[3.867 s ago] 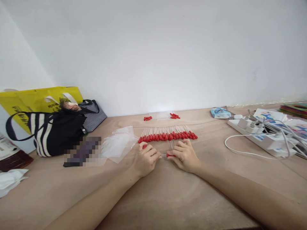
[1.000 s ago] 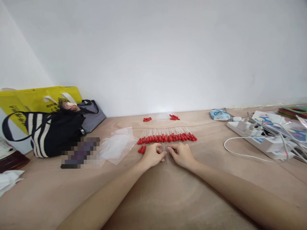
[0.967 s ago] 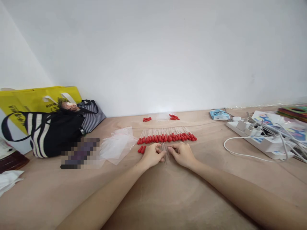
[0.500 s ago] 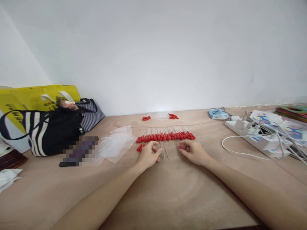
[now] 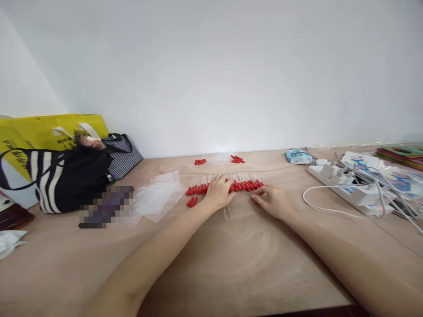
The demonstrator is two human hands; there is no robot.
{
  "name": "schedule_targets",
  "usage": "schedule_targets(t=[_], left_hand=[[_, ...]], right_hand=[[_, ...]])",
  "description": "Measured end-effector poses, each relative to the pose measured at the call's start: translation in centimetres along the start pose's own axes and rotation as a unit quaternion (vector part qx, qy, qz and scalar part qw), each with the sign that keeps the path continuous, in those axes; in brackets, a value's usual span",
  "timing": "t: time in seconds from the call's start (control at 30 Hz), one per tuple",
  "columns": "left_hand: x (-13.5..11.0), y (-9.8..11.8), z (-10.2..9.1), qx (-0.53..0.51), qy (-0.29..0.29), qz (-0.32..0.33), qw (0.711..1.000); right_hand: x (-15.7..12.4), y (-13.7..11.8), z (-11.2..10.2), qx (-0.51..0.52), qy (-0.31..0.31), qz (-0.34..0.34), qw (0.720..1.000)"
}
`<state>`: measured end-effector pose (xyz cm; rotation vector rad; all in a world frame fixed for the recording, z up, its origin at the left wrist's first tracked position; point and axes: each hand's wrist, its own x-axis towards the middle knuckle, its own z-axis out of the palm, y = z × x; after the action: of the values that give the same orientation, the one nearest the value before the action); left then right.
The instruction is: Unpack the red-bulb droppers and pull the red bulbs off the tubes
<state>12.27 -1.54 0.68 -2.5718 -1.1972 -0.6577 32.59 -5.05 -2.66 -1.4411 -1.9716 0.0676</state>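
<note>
A row of glass droppers with red rubber bulbs lies across the brown table. My left hand rests on the middle of this row with its fingers bent down over the bulbs; what they grip is hidden. My right hand lies at the row's right end, fingers curled together towards the left, anything in them out of sight. A few bare glass tubes lie just below my left hand. Two loose red bulbs sit to its left.
Clear zip bags lie left of the row. More tubes and red bulbs sit by the wall. Striped and yellow bags stand at the left. A white power strip with cables, a face mask and booklets lie at the right.
My left hand has moved up from the bare tubes onto the dropper row. My right hand slid slightly right and up to the row's end; its red bulb no longer shows.
</note>
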Motion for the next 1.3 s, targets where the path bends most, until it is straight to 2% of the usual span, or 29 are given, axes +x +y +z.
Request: schedule_targets(t=[0.1, 0.2, 0.3, 0.37, 0.47, 0.5, 0.63, 0.73, 0.83, 0.97, 1.2, 1.3], left_hand=[[0.6, 0.1, 0.8, 0.049, 0.006, 0.033, 0.998], [0.7, 0.1, 1.1, 0.054, 0.009, 0.063, 0.997], [0.4, -0.1, 0.8, 0.053, 0.023, 0.076, 0.995], [-0.5, -0.5, 0.0, 0.010, 0.064, 0.072, 0.995], [-3.1, -1.4, -1.6, -0.139, 0.163, 0.050, 0.976], [-4.3, -1.7, -2.1, -0.176, 0.175, 0.034, 0.968], [-8.2, -2.5, -3.3, -0.313, 0.120, -0.041, 0.941], [-9.3, -2.5, -3.2, -0.373, 0.077, -0.061, 0.923], [-9.3, -2.4, -2.8, -0.378, 0.060, -0.049, 0.923], [-9.2, -2.3, -2.8, -0.357, 0.051, -0.021, 0.932], [-9.0, -2.1, -2.7, -0.226, 0.068, 0.044, 0.971], [-8.7, -1.9, -2.2, -0.179, 0.079, 0.081, 0.977]], right_hand=[[0.1, 0.0, 0.1, 0.034, 0.021, 0.017, 0.999], [0.3, 0.3, 0.0, 0.063, 0.049, 0.059, 0.995], [0.4, 0.7, -0.2, 0.078, 0.070, 0.098, 0.990], [0.5, 0.8, -0.4, 0.084, 0.083, 0.098, 0.988], [0.3, 0.3, -0.2, 0.085, 0.107, 0.033, 0.990], [0.2, -0.1, -0.1, 0.080, 0.115, -0.004, 0.990], [-0.2, -2.8, 1.2, 0.025, 0.119, -0.150, 0.981], [-0.4, -5.2, 2.3, -0.016, 0.101, -0.218, 0.970], [-0.3, -6.6, 3.2, -0.033, 0.089, -0.252, 0.963], [-0.2, -6.7, 3.7, -0.025, 0.080, -0.263, 0.961], [-0.2, -6.6, 3.5, -0.034, 0.061, -0.300, 0.951], [-0.3, -6.8, 3.4, -0.045, 0.070, -0.312, 0.946]])
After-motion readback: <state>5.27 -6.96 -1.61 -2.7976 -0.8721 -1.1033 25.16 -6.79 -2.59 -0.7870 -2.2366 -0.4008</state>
